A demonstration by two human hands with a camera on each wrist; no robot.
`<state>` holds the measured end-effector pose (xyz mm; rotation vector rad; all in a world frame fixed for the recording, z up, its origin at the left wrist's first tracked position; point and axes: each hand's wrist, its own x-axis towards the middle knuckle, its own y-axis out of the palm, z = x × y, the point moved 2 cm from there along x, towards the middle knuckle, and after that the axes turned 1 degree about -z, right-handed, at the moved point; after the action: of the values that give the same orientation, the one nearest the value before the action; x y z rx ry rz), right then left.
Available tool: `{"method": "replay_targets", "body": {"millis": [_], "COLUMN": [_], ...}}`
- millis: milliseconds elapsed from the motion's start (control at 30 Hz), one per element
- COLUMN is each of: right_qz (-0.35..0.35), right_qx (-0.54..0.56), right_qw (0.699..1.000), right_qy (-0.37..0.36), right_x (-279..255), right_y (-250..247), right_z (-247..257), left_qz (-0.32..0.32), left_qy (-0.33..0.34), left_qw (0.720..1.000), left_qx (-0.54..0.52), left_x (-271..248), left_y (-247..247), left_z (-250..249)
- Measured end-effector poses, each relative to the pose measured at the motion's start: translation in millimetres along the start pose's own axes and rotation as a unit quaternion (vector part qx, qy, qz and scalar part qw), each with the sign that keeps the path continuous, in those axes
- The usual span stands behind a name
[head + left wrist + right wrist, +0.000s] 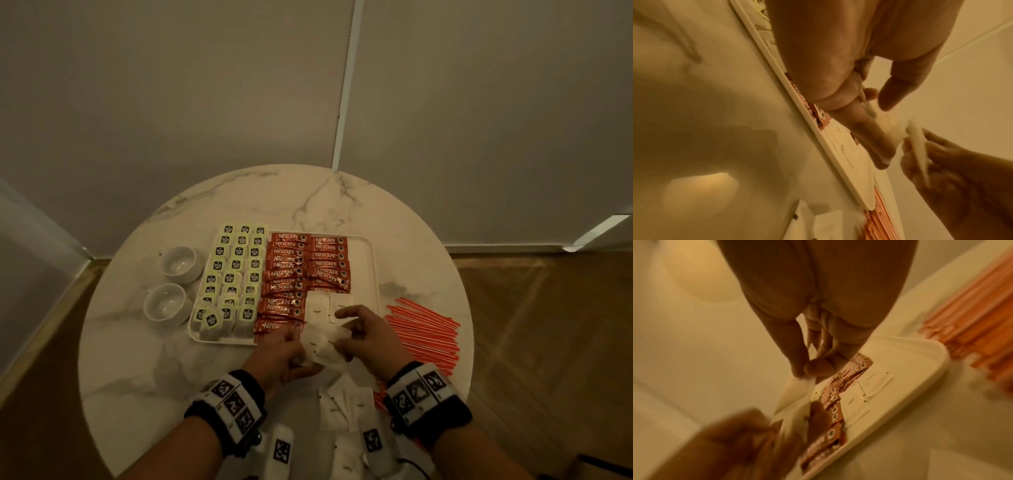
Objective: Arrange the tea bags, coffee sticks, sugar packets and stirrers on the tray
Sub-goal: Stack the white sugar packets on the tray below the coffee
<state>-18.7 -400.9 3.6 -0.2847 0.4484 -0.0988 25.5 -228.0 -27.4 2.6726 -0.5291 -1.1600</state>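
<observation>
Both hands, the left hand (279,353) and right hand (368,337), pinched white sugar packets (323,346) (a small bunch) above the tray (373,260) near edge on the worktop (144,359).

Head camera looks steeply down on round marble table (212,359) from above. Both wrist cameras sit low, close behind fingers, sharing white tray (816,139) near edge.

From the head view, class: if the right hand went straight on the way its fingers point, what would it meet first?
Probably the left hand: the right hand points leftward, and both pinch the same sugar packets. Depth is uncertain.
</observation>
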Motion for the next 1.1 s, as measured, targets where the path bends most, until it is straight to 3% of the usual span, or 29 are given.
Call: {"method": "replay_targets", "body": {"millis": [133,333,467,600,700,1100], "right_qz": [-0.043,-0.051,-0.097,-0.105,-0.088,-0.12], "right_qx": [-0.067,0.015,0.075,-0.061,-0.122,-0.174], "right_qw": [0.996,0.998,0.99,0.988,0.984,0.975], "right_qy": [-0.029,0.025,0.065,0.092,0.092,0.076], "right_x": [8,13,25,48,63,84], "right_y": [7,9,-10,-20,-18,-17], "right_z": [1,-15,-27,-39,-43,-48], "left_qz": [-0.044,-0.098,-0.12,-0.152,-0.164,-0.133], "left_qy": [0.041,0.075,0.078,0.105,0.112,0.131], "left_qw": [0.998,0.992,0.99,0.975,0.97,0.948], "left_qx": [0.017,-0.001,-0.004,0.119,0.143,0.257], "left_x": [2,10,17,19,26,33], "left_y": [4,7,0,-10,-13,-4], "left_z": [0,-2,-4,-3,1,-3]}}
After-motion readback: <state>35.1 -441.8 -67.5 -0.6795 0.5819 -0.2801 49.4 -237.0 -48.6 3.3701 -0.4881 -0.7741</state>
